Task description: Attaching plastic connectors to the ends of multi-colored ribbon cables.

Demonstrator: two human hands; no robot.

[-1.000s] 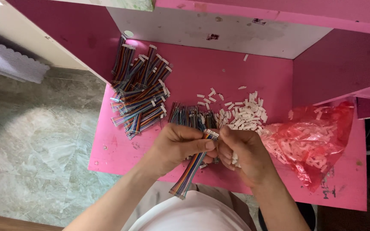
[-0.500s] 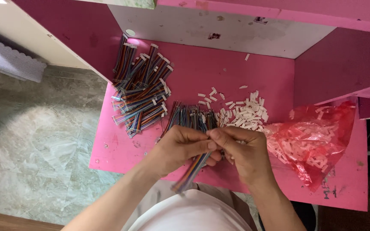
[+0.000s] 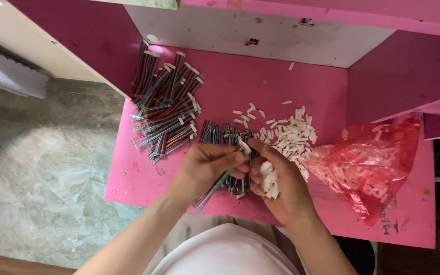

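My left hand (image 3: 205, 168) pinches a short multicoloured ribbon cable (image 3: 211, 191) near its white end; the cable hangs down towards me. My right hand (image 3: 281, 186) cups several small white plastic connectors (image 3: 268, 179) in its palm, and its thumb and forefinger meet the cable's tip beside the left fingers. Both hands hover above a small bundle of ribbon cables (image 3: 225, 135) lying on the pink table (image 3: 143, 178).
A larger pile of ribbon cables with white ends (image 3: 166, 114) lies at the back left. Loose white connectors (image 3: 291, 130) are heaped in the middle. A red plastic bag of connectors (image 3: 370, 165) lies at the right. Pink shelf walls (image 3: 398, 76) rise behind; a stone floor (image 3: 36, 168) lies left.
My hands have come together at the cable's tip. The right palm has turned up and shows the white connectors it holds.
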